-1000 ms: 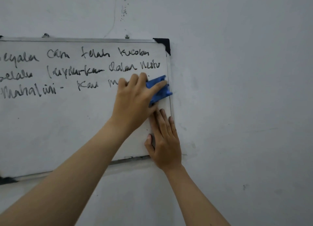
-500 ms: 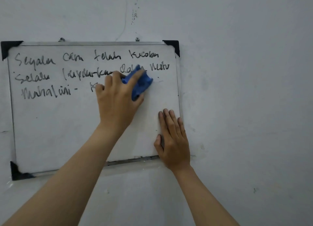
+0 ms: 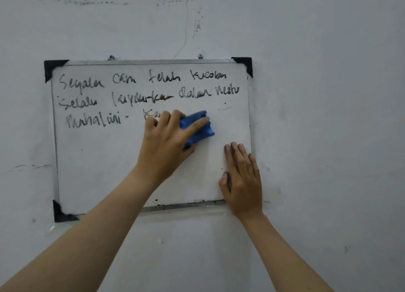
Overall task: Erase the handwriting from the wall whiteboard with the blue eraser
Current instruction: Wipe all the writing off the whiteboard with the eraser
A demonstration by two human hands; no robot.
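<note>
Left hand [image 3: 166,142], grip closed round blue eraser [image 3: 198,127], has swept back right along 3rd line of whiteboard [image 3: 98,160]; right part now wiped, approx. 2.5 lines of writing [image 3: 140,88] remain. Right hand [image 3: 242,177], fingers flat, steadies board's lower-right corner as before.

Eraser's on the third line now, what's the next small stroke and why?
Probably slide the blue eraser left along the third line: the left hand grips it just right of the remaining handwriting, and the board to its right looks wiped. Keep the right hand flat on the whiteboard.
</note>
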